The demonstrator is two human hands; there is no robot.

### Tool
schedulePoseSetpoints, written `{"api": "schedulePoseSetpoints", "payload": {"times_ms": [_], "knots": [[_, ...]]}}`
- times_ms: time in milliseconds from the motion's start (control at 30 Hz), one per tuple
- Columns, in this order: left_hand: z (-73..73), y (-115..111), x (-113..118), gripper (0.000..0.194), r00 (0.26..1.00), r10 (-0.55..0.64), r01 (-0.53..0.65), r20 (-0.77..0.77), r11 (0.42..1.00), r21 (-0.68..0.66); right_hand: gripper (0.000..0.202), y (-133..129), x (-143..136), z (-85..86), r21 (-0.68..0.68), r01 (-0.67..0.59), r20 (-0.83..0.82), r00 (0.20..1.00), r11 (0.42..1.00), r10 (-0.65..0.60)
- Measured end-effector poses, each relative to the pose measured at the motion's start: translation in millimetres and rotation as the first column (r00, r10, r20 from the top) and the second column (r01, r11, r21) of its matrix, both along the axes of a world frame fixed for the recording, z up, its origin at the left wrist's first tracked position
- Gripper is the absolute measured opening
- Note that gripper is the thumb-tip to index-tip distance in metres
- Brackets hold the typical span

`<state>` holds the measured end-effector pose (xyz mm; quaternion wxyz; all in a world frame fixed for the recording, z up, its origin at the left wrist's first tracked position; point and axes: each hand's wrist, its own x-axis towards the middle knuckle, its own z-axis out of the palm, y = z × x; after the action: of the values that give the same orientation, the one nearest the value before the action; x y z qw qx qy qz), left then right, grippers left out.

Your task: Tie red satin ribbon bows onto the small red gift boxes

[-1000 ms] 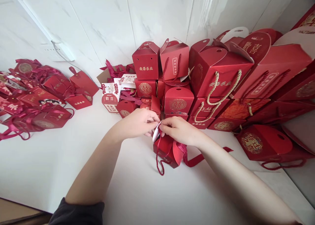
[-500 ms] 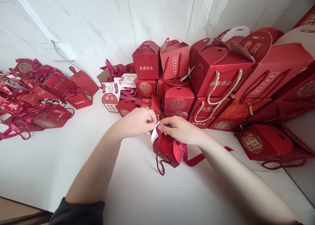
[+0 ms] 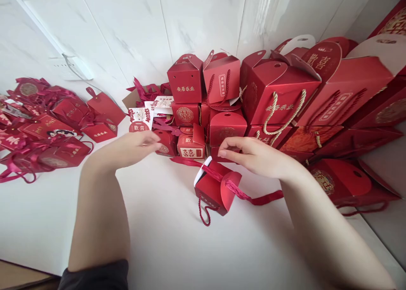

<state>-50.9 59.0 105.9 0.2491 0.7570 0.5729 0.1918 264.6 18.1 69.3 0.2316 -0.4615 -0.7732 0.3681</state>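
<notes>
A small red gift box [image 3: 211, 190] sits on the white table, tilted in view, with its two rounded flaps raised and a dark red cord handle [image 3: 206, 218] hanging at the front. A red satin ribbon [image 3: 268, 197] passes through the flaps and trails out on both sides, its left end lying toward the back. My left hand [image 3: 135, 149] is left of the box, fingers loosely bent and apart, holding nothing visible. Just above the box's right side hovers my right hand [image 3: 253, 154], fingers curved with a gap to the thumb, also without anything in it.
Stacked red gift boxes [image 3: 279, 95] line the tiled wall at centre and right. Purple-handled scissors [image 3: 168, 127] lie on small boxes at the centre back. Ribbon-tied boxes [image 3: 63, 150] are heaped at left. Another red box [image 3: 342, 180] stands at right.
Both hands have let go of the ribbon at the box's white-lined flap. My left hand has moved left and my right hand slightly right and up. The ribbon's left end now lies behind the box.
</notes>
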Motion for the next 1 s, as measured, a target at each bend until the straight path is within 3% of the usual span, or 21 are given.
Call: {"api": "schedulePoseSetpoints", "payload": {"times_ms": [33,67,200,333,467,633,800,900,1000], "knots": [[-2.5,0,11,0.033,0.99,-0.039,0.028,-0.136,0.996,-0.081,0.025,-2,5,4.1,0.011,-0.007,0.041,0.999,1.0,0.006],[-5.0,-1,23,0.041,0.977,-0.13,0.107,-0.169,0.985,-0.138,0.027,-3,10,7.9,0.015,-0.018,0.091,0.996,1.0,0.017],[-12.3,-3,63,0.041,0.909,-0.407,0.366,-0.084,0.879,-0.305,0.04,-14,21,17.7,-0.085,-0.076,0.322,0.942,0.993,0.1],[-16.3,-4,75,0.032,0.857,-0.51,0.448,-0.071,0.807,-0.385,0.038,-20,15,13.6,-0.181,-0.025,0.515,0.849,0.983,0.116],[-24.7,-6,84,0.027,0.824,-0.567,0.51,0.001,0.74,-0.438,0.033,-13,7,1.1,-0.154,-0.032,0.601,0.79,0.988,0.119],[-32.1,-4,91,0.024,0.843,-0.537,0.472,0.019,0.724,-0.503,0.019,6,10,-7.5,-0.204,-0.171,0.446,0.86,0.964,0.247],[-22.1,-4,81,0.027,0.917,-0.36,0.396,0.174,0.755,-0.522,0.011,14,19,-5.7,-0.268,-0.275,0.147,0.936,0.923,0.321],[-14.9,-4,73,0.032,0.945,-0.292,0.324,0.144,0.799,-0.506,0.023,13,22,-4.0,-0.335,-0.291,0.047,0.945,0.896,0.324],[-7.0,-4,64,0.032,0.92,-0.389,0.369,0.054,0.809,-0.457,0.037,13,26,-4.1,-0.369,-0.249,0.1,0.947,0.896,0.305]]}}
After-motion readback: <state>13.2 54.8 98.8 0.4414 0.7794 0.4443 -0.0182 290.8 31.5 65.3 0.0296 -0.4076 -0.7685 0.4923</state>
